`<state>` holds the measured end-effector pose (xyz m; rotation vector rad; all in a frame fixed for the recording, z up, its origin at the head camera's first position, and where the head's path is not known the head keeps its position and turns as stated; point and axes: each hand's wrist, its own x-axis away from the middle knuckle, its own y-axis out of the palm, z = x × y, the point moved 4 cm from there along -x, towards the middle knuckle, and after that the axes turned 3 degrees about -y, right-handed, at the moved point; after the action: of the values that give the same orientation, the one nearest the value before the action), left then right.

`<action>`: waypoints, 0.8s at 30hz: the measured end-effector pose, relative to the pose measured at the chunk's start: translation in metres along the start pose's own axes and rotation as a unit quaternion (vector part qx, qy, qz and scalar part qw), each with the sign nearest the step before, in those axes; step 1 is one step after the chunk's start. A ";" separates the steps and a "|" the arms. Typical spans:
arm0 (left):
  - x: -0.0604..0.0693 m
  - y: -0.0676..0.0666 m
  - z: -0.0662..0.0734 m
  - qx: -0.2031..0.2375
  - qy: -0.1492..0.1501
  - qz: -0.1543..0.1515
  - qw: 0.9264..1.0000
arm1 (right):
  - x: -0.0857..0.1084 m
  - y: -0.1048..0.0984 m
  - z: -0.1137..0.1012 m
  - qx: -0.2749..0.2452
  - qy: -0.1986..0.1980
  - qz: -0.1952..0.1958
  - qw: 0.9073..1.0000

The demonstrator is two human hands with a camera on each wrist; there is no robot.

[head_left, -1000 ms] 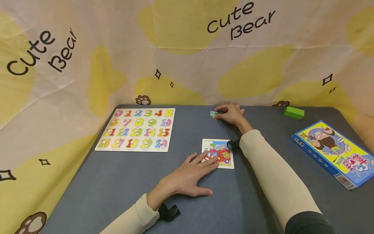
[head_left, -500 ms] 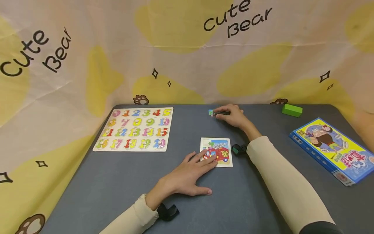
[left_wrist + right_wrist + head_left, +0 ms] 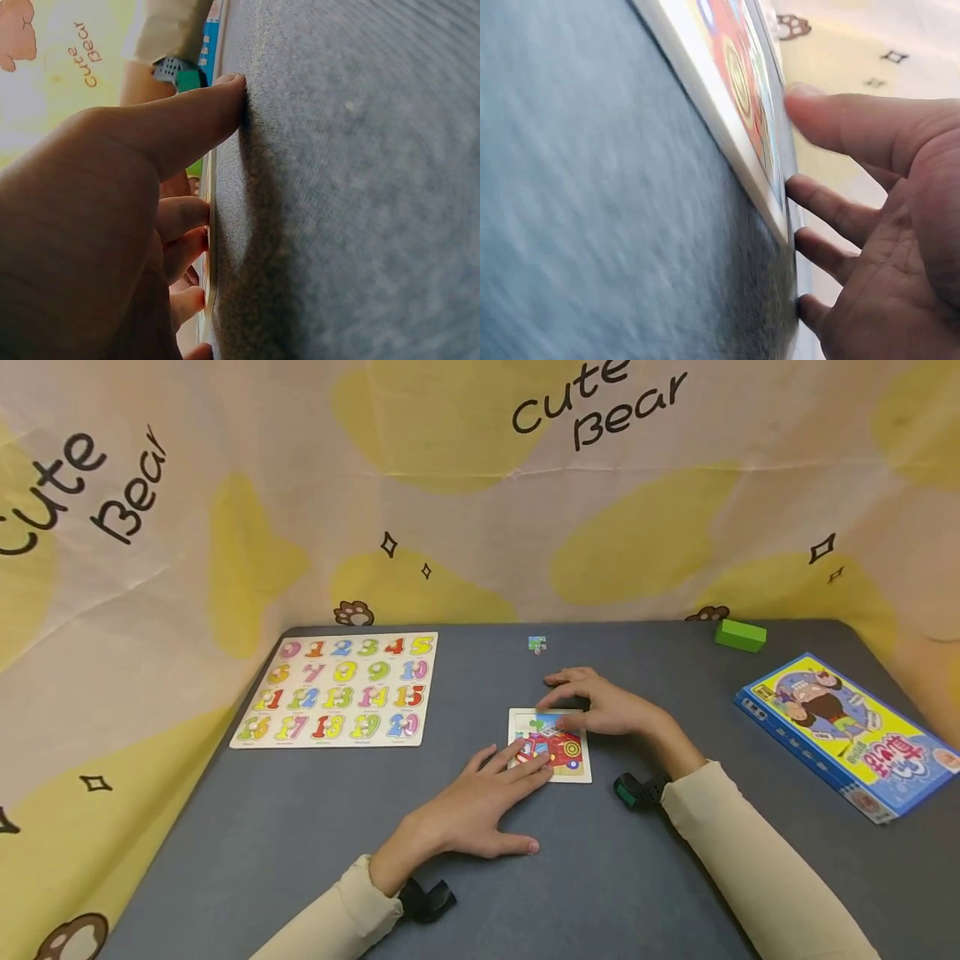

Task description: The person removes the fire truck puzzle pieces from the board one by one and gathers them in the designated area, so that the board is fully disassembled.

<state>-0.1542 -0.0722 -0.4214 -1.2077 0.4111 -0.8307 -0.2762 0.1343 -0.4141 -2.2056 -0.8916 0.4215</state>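
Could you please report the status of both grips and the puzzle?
Left grip: fingers on puzzle. Right grip: empty, over puzzle's far edge. Loose piece: on table beyond. Only right grip between them.

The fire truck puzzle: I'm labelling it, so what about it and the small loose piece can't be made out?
Head view: left hand covers part of the fire truck puzzle.
Head view: right hand hides its upper right corner.
Head view: small loose piece, too small to read its picture.
Left wrist: the edge-on angle mostly hides the puzzle's face.
Right wrist: top edge cuts the puzzle off.
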 end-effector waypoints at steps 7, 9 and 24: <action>-0.001 0.001 -0.002 0.005 -0.003 -0.008 1.000 | 0.002 0.010 -0.013 0.033 -0.023 -0.011 0.999; -0.001 0.002 -0.002 0.003 -0.004 -0.012 1.000 | 0.002 0.011 -0.014 0.043 -0.018 -0.013 0.999; -0.001 0.000 -0.001 0.008 -0.002 -0.007 1.000 | 0.000 0.012 -0.012 0.045 0.014 -0.040 0.998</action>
<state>-0.1553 -0.0726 -0.4224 -1.1985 0.3925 -0.8430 -0.2639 0.1226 -0.4144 -2.0810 -0.9236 0.3838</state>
